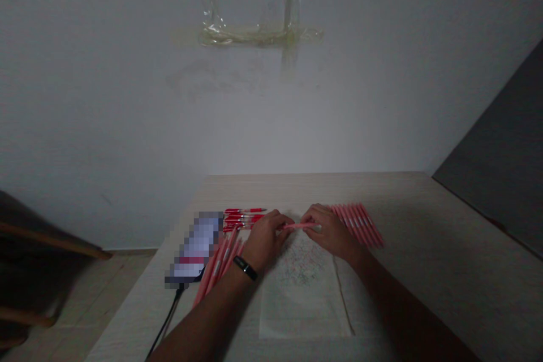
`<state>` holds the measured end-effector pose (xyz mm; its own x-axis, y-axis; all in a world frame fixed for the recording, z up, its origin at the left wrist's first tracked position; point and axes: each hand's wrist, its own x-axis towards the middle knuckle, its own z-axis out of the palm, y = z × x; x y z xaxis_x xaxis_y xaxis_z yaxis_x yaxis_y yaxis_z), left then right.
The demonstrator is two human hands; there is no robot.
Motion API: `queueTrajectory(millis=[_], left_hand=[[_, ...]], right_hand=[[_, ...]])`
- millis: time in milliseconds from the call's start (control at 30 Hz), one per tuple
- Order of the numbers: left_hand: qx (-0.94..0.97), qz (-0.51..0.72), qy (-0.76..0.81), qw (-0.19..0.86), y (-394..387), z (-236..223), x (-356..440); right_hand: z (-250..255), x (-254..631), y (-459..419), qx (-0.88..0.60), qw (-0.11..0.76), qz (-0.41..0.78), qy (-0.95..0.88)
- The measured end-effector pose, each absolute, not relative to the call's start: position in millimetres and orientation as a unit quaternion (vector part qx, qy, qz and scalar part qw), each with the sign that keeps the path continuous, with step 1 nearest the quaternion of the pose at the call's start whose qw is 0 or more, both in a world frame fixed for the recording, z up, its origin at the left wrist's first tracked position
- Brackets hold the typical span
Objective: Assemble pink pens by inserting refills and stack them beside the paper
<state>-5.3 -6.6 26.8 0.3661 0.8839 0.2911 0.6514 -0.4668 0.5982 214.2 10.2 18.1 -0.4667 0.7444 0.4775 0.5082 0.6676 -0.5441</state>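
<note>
A slim pink pen (299,225) lies level between my two hands, above the far end of a sheet of paper. My left hand (270,233) pinches its left end, and my right hand (326,227) grips the other end, fingertips together. The paper (303,314) carries a patch of fine red and dark scribbles below the hands. Beside my right hand, a neat row of pink pens (360,224) lies side by side. More pink pens (217,263) lie in a bundle left of my left forearm. Several red pens with clear barrels (243,218) are beyond my left hand, partly covered by it.
A phone-like device (197,246), blurred by pixelation, lies at the table's left side with a black cable (170,312) running toward me. The pale table (399,192) meets a white wall (360,96) bearing clear tape. Dark wooden furniture (38,271) stands at lower left.
</note>
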Motion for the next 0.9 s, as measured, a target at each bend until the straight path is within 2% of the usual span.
queueTrajectory(millis=[900], left_hand=[[0.822, 0.301, 0.454, 0.165, -8.8, 29.9, -1.7]], right_hand=[[14.8, 214.1, 9.2, -0.375, 0.285, 0.209, -0.857]])
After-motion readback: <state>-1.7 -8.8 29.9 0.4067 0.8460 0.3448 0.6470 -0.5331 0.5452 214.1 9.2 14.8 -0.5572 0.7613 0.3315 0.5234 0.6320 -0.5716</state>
